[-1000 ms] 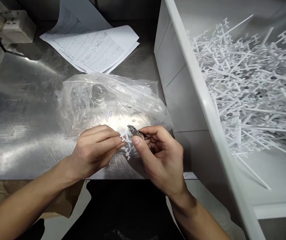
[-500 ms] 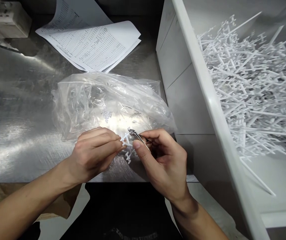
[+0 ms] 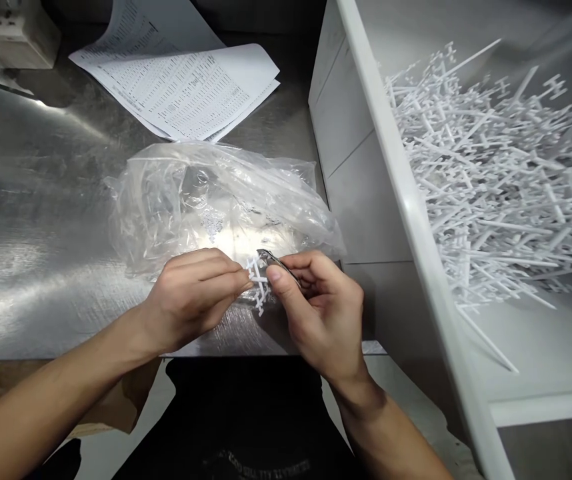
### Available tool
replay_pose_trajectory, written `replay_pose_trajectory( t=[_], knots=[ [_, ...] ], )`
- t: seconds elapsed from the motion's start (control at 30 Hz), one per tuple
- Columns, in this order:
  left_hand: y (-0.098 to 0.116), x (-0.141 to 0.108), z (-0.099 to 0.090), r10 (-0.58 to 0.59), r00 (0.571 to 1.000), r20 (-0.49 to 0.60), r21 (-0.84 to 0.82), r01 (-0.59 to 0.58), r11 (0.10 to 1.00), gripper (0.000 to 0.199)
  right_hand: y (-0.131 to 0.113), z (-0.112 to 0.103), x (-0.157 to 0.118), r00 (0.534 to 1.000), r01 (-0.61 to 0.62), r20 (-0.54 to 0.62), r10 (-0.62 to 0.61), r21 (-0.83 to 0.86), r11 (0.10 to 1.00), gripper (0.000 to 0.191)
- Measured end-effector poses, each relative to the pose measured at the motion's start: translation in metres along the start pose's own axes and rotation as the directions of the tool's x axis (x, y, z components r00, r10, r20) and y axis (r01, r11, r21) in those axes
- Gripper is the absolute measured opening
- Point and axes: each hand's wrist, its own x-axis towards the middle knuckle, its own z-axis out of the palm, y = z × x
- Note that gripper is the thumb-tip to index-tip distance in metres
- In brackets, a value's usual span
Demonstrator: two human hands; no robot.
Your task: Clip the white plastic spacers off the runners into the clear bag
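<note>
My left hand (image 3: 201, 293) is closed, its fingertips pinching a small white plastic sprue (image 3: 260, 283) with short crossbars. In my right hand (image 3: 321, 303) is a shiny metal nail clipper (image 3: 279, 261), gripped between thumb and curled fingers. Its jaws are up by the top end of the sprue; whether they touch it I cannot tell. Both hands are over the near edge of a crumpled clear plastic bag (image 3: 161, 200), which lies on the metal table. Small whitish bits show through or on the bag, too small to make out.
On the right stands a white bin (image 3: 411, 200) heaped with white plastic sprues (image 3: 506, 180); its wall rises close to my right hand. Printed sheets (image 3: 191, 87) lie behind the bag on the metal table (image 3: 31, 220). A whitish box (image 3: 23, 33) with a dark cable sits at back left.
The sprue has turned slightly between my left fingers, and the clipper has tilted flatter at its top end. The view has shifted a little, showing the bin further left.
</note>
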Motion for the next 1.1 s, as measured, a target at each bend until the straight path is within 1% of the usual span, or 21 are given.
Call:
replay_pose_trajectory(
  t=[0.1,0.2,0.27,0.33,0.47,0.53,0.73,0.9,1.1],
  knots=[
    [-0.0003,0.0015,0.001,-0.013,1.0,-0.019,-0.016,0.012,1.0,0.008,-0.001,0.0006,0.0004,0.999,-0.04,-0.029,0.042,0.073,0.997,0.013],
    [-0.0002,0.0025,0.0021,-0.007,1.0,-0.027,-0.034,0.007,0.999,0.009,-0.0019,-0.0006,-0.0017,1.0,-0.029,0.007,0.028,0.12,0.992,0.011],
    [0.0001,0.0027,0.0023,0.0,1.0,-0.028,-0.032,-0.001,1.0,0.01,-0.002,-0.002,-0.0035,0.998,-0.004,0.056,-0.003,0.112,0.994,0.011],
    [0.0004,0.0026,0.0023,0.002,1.0,-0.021,-0.018,-0.002,1.0,0.012,-0.0016,-0.0028,-0.0049,0.997,0.014,0.076,-0.022,0.097,0.995,0.011],
    [0.0005,0.0016,0.0022,0.005,1.0,-0.002,0.006,-0.005,1.0,0.016,-0.0008,-0.0025,-0.0055,0.998,0.02,0.065,-0.026,0.088,0.996,0.011],
    [0.0004,0.0013,0.0022,0.015,1.0,-0.011,0.005,-0.015,1.0,0.017,-0.001,-0.0023,-0.0054,0.997,0.025,0.068,-0.031,0.088,0.996,0.011],
    [0.0001,0.0005,0.0027,0.013,1.0,0.001,-0.005,-0.013,1.0,0.016,-0.0015,-0.0031,-0.0062,0.998,0.04,0.047,-0.045,0.098,0.994,0.01],
    [0.0009,-0.0008,0.0044,0.019,1.0,-0.015,0.013,-0.019,1.0,0.018,-0.0006,-0.0031,-0.0077,0.995,0.055,0.076,-0.061,0.082,0.995,0.011],
    [0.0042,0.0009,0.0063,0.026,1.0,0.002,0.081,-0.026,0.996,0.017,-0.0008,-0.0018,-0.0071,0.996,0.066,0.048,-0.07,0.075,0.995,0.009]
  ],
)
